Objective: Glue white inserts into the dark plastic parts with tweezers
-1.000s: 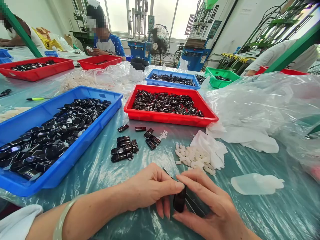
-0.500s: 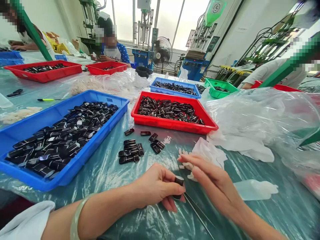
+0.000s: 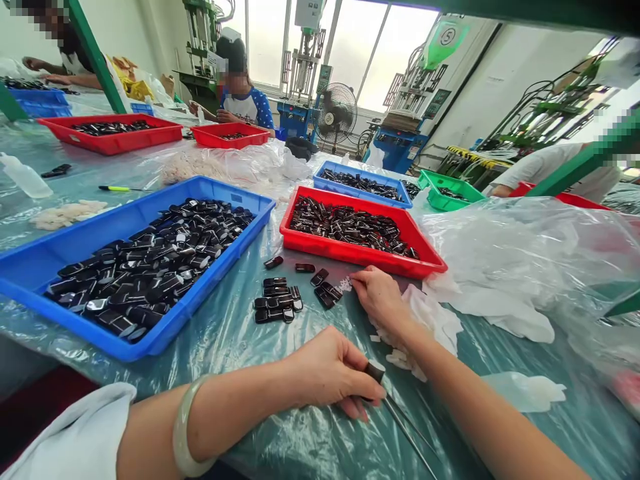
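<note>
My left hand is closed around a small black piece with a pale grey end. Two thin metal prongs, like tweezers, stretch from beside those fingers toward the bottom edge; I cannot tell whether the hand holds them. Farther forward, my right hand has its fingertips pinched together at a cluster of tiny white bits. Whatever is between them is too small to make out. Just left of it lie loose black pieces, and a larger group of black pieces sits beyond those.
A blue tray and a red tray of black pieces flank the work spot. Crumpled white cloth, a translucent bottle and plastic sheeting lie to the right. Other people sit around the table.
My right hand has moved forward and left, from near the left hand to the tiny white bits, its fingers now pinched. The left hand keeps the black piece; the view has shifted slightly.
</note>
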A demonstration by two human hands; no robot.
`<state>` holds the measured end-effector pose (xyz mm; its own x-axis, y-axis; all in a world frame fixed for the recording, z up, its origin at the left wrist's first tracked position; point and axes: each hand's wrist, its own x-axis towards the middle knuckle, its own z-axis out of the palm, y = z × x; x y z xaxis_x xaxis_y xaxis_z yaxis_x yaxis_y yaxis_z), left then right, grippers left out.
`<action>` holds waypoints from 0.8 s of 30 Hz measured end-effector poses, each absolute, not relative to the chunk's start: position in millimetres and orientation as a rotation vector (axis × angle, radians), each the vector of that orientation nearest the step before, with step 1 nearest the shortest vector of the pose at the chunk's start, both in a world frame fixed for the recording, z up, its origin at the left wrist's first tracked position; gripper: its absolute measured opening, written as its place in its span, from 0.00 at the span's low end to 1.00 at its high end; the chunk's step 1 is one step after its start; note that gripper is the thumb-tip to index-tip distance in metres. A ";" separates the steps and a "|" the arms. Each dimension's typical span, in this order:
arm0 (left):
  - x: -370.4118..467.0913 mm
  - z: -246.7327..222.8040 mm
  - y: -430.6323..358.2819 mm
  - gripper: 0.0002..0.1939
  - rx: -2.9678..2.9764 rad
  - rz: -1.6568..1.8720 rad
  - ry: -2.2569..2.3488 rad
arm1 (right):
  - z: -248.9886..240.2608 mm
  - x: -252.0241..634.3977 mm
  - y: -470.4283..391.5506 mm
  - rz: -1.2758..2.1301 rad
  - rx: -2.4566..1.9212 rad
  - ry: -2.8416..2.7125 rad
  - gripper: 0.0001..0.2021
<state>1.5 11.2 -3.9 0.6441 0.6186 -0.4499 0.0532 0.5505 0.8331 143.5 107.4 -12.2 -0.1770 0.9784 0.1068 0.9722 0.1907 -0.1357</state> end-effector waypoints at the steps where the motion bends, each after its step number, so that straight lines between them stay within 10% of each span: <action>1: 1.4 -4.1 11.4 0.13 0.942 0.384 0.818 | -13.0 143.7 109.5 0.060 -1.893 -2.293 0.12; 24: -0.7 -11.8 10.0 0.11 1.195 0.384 0.833 | 20.5 174.4 -12.1 0.744 -1.221 -2.110 0.07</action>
<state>-0.7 10.0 -11.8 0.6530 0.6650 -0.3624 0.1559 0.3503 0.9236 174.4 -12.1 20.5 -0.4095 0.8885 0.2071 0.5622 0.4245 -0.7097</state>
